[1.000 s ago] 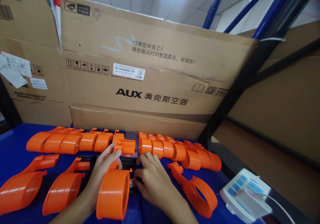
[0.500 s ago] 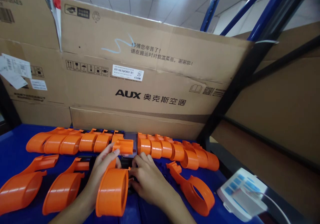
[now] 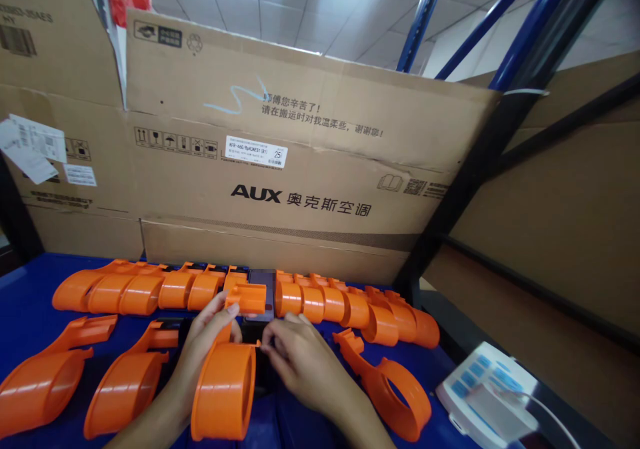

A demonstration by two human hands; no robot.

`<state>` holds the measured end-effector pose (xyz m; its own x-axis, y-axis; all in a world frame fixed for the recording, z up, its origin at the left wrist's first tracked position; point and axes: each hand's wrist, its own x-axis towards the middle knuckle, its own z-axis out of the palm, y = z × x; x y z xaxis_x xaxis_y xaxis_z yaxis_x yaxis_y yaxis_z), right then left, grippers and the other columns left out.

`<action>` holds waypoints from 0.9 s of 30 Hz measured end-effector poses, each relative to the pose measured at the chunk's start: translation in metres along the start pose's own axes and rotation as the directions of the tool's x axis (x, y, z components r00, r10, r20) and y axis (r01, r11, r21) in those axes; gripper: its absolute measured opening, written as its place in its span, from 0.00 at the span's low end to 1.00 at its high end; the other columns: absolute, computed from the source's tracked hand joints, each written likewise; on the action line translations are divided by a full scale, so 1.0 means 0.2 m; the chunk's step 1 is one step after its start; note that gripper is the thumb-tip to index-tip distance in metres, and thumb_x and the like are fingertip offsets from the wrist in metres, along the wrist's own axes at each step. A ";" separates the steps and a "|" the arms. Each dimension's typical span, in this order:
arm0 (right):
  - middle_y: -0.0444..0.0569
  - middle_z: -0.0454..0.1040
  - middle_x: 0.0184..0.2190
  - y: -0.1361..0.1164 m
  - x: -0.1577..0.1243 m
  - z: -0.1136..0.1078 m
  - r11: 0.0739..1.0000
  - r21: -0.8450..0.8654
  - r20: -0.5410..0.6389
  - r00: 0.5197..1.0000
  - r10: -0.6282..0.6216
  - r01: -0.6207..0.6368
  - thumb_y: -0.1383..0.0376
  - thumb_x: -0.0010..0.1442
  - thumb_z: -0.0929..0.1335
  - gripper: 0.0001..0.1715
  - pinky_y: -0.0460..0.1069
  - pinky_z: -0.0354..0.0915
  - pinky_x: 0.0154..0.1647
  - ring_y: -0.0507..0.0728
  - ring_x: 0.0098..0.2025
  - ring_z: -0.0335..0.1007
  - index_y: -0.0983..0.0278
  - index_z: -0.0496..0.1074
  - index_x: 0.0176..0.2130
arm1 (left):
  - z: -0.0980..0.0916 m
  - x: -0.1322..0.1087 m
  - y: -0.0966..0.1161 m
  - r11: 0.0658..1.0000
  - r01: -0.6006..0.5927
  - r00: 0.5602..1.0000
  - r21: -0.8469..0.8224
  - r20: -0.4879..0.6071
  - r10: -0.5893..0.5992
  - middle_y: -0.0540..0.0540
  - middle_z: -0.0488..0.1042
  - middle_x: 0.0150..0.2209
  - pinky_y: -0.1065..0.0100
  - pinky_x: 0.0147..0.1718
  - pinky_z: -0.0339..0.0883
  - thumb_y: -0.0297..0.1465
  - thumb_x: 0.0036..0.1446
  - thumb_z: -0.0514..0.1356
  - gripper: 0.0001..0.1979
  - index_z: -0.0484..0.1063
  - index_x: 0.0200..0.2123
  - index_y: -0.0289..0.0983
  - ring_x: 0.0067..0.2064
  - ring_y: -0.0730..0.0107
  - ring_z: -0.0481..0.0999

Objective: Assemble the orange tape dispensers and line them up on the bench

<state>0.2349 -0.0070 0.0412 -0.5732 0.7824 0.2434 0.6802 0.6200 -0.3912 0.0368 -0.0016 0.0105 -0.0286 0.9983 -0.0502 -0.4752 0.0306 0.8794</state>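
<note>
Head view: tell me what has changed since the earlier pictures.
The right hand has drawn its fingers in and shifted slightly left, toward the held orange part; its grip is unclear. The left hand still holds that part; the white device stayed put.

One head-worn camera: looked forward and down across the bench (image 3: pixel 30 292), left hand (image 3: pixel 206 332) and right hand (image 3: pixel 299 354) close below centre, cardboard (image 3: pixel 320 169) facing behind, ceiling (image 3: pixel 290 9) along the top.

The blue tabletop (image 3: pixel 27 295) carries a rear row of orange ringed parts (image 3: pixel 140 294), three nearer ones (image 3: pixel 123 385), a white device (image 3: pixel 487 392) and, seemingly, a flat dark box (image 3: pixel 263 277).
</note>
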 end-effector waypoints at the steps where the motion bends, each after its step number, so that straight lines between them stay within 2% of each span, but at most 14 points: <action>1: 0.45 0.73 0.33 0.01 -0.01 -0.01 0.998 0.058 -0.045 0.998 0.037 -0.034 0.66 0.68 0.65 0.05 0.48 0.62 0.38 0.56 0.37 0.69 0.60 0.71 0.40 | 0.00 0.00 0.00 1.000 0.000 1.000 0.008 -0.001 0.000 0.56 0.70 0.14 0.75 0.17 0.56 0.45 0.48 0.70 0.19 0.70 0.34 0.39 0.15 0.75 0.64; 4: 0.44 0.75 0.29 0.04 -0.02 -0.02 0.952 0.295 -0.195 0.971 0.137 -0.075 0.62 0.70 0.63 0.08 0.48 0.63 0.34 0.55 0.32 0.72 0.60 0.71 0.39 | 0.01 0.01 0.00 1.000 -0.006 1.000 0.024 -0.016 0.007 0.55 0.71 0.14 0.75 0.17 0.55 0.46 0.47 0.70 0.21 0.72 0.38 0.38 0.15 0.74 0.64; 8: 0.46 0.78 0.31 0.06 -0.03 -0.01 0.814 0.581 -0.366 0.891 0.269 -0.007 0.58 0.65 0.70 0.08 0.48 0.68 0.35 0.57 0.33 0.75 0.61 0.72 0.37 | 0.03 -0.02 0.00 0.999 -0.022 0.999 0.037 -0.034 0.023 0.54 0.72 0.16 0.74 0.19 0.57 0.45 0.48 0.70 0.22 0.75 0.41 0.38 0.17 0.74 0.67; 11: 0.44 0.76 0.26 0.06 -0.02 0.01 0.660 0.749 -0.424 0.807 0.410 0.059 0.56 0.61 0.74 0.12 0.46 0.66 0.28 0.53 0.26 0.71 0.61 0.72 0.36 | 0.06 -0.04 -0.01 0.998 -0.053 0.998 0.030 -0.043 0.054 0.54 0.74 0.18 0.75 0.22 0.59 0.43 0.48 0.71 0.22 0.75 0.43 0.38 0.19 0.75 0.68; 14: 0.42 0.76 0.24 0.07 0.00 0.02 0.525 0.842 -0.429 0.746 0.510 0.126 0.56 0.57 0.76 0.19 0.45 0.63 0.25 0.51 0.23 0.67 0.61 0.72 0.43 | 0.08 -0.06 -0.02 0.997 -0.075 0.996 0.024 -0.047 0.076 0.54 0.75 0.21 0.76 0.22 0.60 0.41 0.47 0.72 0.24 0.75 0.45 0.38 0.20 0.77 0.68; 16: 0.43 0.78 0.26 0.07 0.01 0.04 0.485 0.864 -0.414 0.741 0.529 0.136 0.56 0.56 0.77 0.21 0.46 0.66 0.28 0.53 0.26 0.70 0.62 0.73 0.46 | 0.08 -0.06 -0.03 0.996 -0.076 0.997 0.041 -0.008 0.076 0.54 0.75 0.22 0.77 0.21 0.59 0.40 0.48 0.72 0.24 0.75 0.46 0.37 0.19 0.77 0.67; 19: 0.47 0.80 0.29 0.07 0.02 0.05 0.466 0.877 -0.387 0.741 0.548 0.113 0.55 0.57 0.76 0.17 0.48 0.68 0.33 0.54 0.29 0.73 0.64 0.77 0.41 | 0.09 -0.07 -0.04 0.993 -0.096 0.993 0.064 0.077 0.090 0.53 0.75 0.22 0.76 0.21 0.59 0.40 0.50 0.71 0.23 0.75 0.47 0.37 0.21 0.76 0.67; 22: 0.47 0.81 0.30 0.08 0.02 0.06 0.431 0.893 -0.384 0.727 0.570 0.134 0.55 0.56 0.77 0.17 0.49 0.68 0.32 0.55 0.29 0.74 0.63 0.77 0.40 | 0.09 -0.08 -0.04 0.992 -0.102 0.990 0.075 0.101 0.094 0.54 0.72 0.19 0.76 0.21 0.59 0.40 0.51 0.70 0.22 0.76 0.48 0.37 0.21 0.74 0.67; 27: 0.47 0.80 0.29 0.07 0.03 0.07 0.378 0.914 -0.339 0.786 0.517 0.146 0.55 0.58 0.75 0.16 0.48 0.68 0.30 0.57 0.31 0.77 0.61 0.73 0.40 | 0.11 -0.11 -0.02 0.995 -0.072 0.994 0.070 0.091 0.066 0.53 0.71 0.20 0.76 0.21 0.61 0.41 0.51 0.71 0.23 0.78 0.47 0.37 0.21 0.75 0.67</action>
<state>0.2349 0.0044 0.0256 0.0565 0.9553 0.2901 -0.2447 0.2949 -0.9237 0.0594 -0.0218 0.0183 0.0208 0.9985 0.0513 -0.4088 -0.0383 0.9118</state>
